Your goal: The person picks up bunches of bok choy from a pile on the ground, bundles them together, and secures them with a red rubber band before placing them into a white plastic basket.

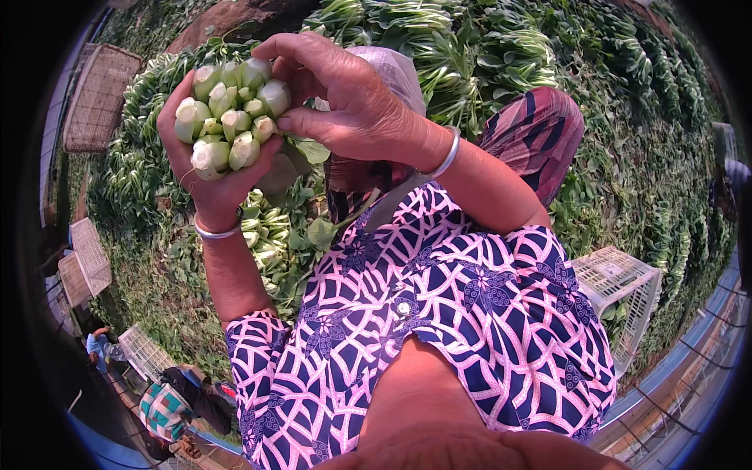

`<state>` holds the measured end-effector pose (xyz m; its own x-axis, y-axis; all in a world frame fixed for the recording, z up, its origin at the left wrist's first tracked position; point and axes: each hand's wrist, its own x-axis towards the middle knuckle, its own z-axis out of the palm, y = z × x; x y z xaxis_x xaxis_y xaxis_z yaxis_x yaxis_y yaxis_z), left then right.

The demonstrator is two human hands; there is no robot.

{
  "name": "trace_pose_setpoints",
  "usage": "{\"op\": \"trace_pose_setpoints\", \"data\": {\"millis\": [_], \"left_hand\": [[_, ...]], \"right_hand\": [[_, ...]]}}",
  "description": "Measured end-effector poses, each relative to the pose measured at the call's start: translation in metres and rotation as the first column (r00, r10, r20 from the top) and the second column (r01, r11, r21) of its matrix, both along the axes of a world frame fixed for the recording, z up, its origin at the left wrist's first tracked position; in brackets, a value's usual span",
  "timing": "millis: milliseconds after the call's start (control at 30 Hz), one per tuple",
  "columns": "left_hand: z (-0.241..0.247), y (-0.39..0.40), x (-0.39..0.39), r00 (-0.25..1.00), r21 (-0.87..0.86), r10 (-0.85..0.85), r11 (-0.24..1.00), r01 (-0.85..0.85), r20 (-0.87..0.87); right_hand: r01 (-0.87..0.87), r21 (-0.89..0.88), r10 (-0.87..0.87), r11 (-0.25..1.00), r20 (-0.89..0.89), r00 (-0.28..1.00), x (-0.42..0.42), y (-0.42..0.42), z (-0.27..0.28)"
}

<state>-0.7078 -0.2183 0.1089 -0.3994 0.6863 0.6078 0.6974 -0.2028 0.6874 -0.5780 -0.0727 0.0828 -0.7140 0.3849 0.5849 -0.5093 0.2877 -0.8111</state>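
Observation:
My left hand (176, 126) is wrapped around a bunch of leafy greens (226, 120), its pale cut stem bases facing the camera. At the right side of the bunch is my right hand (346, 100), with thumb and index finger apart, their tips by the outer stems; whether they press on it is unclear. Leaves of the bunch are mostly hidden behind the hands. Below the left hand, more greens (267, 229) lie on the ground with pale stem ends showing. Translucent plastic (390, 73) covers one knee behind the right hand.
Rows of harvested greens (435, 53) cover the ground ahead. A pale plastic crate (617, 276) stands at right, another crate (100, 97) at upper left, and more crates (144, 352) at lower left. A person in a checkered top (164, 411) is at lower left, another person (98, 346) farther off.

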Motion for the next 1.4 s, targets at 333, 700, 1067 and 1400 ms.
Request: {"op": "trace_pose_setpoints", "data": {"millis": [333,700,1067,1400], "left_hand": [[-0.050,0.011,0.007,0.998,-0.151,0.035,0.988,-0.044,-0.060],[-0.054,-0.009,0.026,0.978,-0.195,0.173,0.961,-0.194,-0.119],[-0.036,-0.043,0.032,0.480,-0.363,0.480,0.875,-0.320,0.734],[-0.024,-0.077,0.034,0.440,-0.417,0.523,0.851,-0.320,0.730]], "right_hand": [[0.183,0.030,-0.185,0.983,0.110,0.977,0.005,0.005,-0.048],[0.117,-0.567,0.089,0.816,0.321,0.943,0.030,0.100,-0.105],[0.411,-0.075,-0.216,0.908,0.758,0.615,-0.118,0.157,-0.299],[0.154,0.573,-0.555,0.805,0.634,0.539,-0.254,0.148,-0.311]]}}
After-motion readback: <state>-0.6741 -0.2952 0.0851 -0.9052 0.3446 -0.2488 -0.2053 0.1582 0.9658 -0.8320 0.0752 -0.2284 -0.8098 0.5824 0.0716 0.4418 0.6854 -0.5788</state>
